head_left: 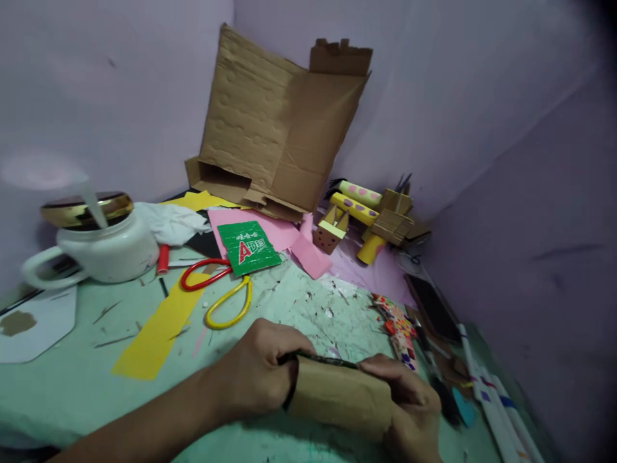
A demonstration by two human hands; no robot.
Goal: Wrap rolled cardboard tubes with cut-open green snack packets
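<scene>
Between my two hands, low over the front of the table, is a bent piece of brown cardboard (344, 395) with a dark upper edge. My left hand (267, 363) is closed around its left end, thumb near the top edge. At the right end my right hand (409, 405) grips it, with the thumb along the top. The fingers behind the cardboard are hidden. Just beyond my left hand lie scissors with one red and one yellow handle loop (230, 316), their blades covered by a green printed card (248, 246).
An opened cardboard box (270, 122) leans on the wall. A white mug (103, 251) stands left, near a yellow paper strip (157, 331). Pink paper (308, 256) and small cardboard and paper-tube crafts (373, 218) sit at the back. Markers (496, 405) and a phone (434, 308) line the right.
</scene>
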